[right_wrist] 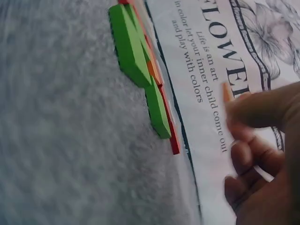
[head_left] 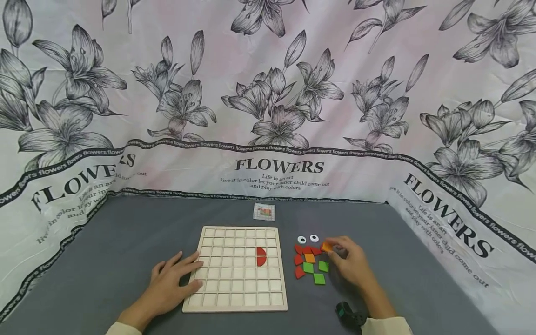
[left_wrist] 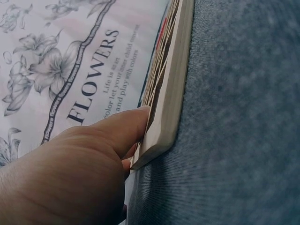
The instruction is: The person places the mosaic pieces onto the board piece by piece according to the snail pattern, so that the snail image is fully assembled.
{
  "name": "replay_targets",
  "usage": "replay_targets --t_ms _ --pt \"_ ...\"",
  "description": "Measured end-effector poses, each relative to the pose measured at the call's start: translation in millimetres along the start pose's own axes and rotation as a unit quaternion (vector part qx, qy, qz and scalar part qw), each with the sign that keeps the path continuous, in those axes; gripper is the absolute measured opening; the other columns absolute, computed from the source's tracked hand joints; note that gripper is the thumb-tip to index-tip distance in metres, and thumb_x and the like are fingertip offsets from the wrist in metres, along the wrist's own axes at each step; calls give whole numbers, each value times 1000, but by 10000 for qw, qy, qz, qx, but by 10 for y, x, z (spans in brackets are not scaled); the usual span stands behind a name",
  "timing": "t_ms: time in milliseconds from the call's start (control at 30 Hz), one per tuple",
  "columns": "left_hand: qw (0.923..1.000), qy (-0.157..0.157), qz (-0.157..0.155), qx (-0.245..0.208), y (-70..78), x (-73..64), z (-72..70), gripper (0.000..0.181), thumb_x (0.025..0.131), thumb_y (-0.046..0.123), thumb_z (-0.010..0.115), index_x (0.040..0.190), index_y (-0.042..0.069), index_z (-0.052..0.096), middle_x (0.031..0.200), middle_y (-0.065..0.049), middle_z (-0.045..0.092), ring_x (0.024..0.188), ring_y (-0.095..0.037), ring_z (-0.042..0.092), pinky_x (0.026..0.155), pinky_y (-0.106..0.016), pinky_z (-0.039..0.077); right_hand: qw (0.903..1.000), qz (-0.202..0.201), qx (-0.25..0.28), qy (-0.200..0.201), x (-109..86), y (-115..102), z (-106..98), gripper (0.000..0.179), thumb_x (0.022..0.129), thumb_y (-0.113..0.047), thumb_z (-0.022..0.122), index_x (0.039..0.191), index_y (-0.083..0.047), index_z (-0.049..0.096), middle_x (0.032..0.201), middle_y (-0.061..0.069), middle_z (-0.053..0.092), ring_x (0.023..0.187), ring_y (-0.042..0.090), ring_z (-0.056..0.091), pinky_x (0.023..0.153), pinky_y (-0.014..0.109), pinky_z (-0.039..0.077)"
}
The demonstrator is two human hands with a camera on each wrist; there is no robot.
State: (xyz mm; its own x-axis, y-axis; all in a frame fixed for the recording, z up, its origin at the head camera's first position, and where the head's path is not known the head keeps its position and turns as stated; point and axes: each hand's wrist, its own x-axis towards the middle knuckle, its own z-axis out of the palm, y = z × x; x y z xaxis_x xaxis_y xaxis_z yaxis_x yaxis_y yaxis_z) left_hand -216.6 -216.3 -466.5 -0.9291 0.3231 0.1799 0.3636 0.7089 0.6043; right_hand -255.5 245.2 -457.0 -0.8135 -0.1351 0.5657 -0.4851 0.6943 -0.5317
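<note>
A light wooden grid board lies on the grey table, with two red quarter-round tiles side by side in its right part. My left hand rests its fingertips and thumb on the board's left edge; the left wrist view shows the thumb over the rim. To the right of the loose tiles, my right hand pinches an orange tile between thumb and fingertips. The right wrist view shows only a sliver of this orange tile beyond the fingers.
Beside the board lie several red tiles, another orange tile, green square tiles and two white eye discs. A small picture card lies behind the board. A black wrist device shows near the right sleeve. Flowered cloth surrounds the table.
</note>
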Motion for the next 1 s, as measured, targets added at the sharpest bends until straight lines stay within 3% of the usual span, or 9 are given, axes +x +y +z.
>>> replay_targets --t_ms 233,467,667,1000 --pt "10000 -31 10 -1 23 20 17 51 90 44 66 131 15 63 146 -7 44 136 -45 25 96 -69 7 9991 -397 106 -69 116 -264 -152 31 81 4 74 111 -6 71 103 1 65 90 26 58 71 48 47" --pt "10000 45 49 26 -3 11 1 49 90 42 67 130 14 63 146 -8 44 135 -46 26 95 -70 8 9959 -825 337 -177 274 -536 -168 33 83 -2 75 116 -8 70 109 -3 63 95 17 54 74 43 47" --pt "10000 -30 -15 -28 -16 12 20 51 90 45 66 131 15 63 147 -7 43 136 -46 25 95 -70 7 9933 -1002 526 -219 387 -727 -167 35 84 0 74 118 -8 69 110 -5 63 101 20 56 78 44 47" --pt "10000 14 19 -34 0 14 2 50 90 45 65 130 15 63 146 -8 44 135 -46 26 94 -71 7 9875 -1205 956 -352 512 -1029 80 35 83 3 73 116 -6 70 111 -1 62 102 19 55 76 37 48"
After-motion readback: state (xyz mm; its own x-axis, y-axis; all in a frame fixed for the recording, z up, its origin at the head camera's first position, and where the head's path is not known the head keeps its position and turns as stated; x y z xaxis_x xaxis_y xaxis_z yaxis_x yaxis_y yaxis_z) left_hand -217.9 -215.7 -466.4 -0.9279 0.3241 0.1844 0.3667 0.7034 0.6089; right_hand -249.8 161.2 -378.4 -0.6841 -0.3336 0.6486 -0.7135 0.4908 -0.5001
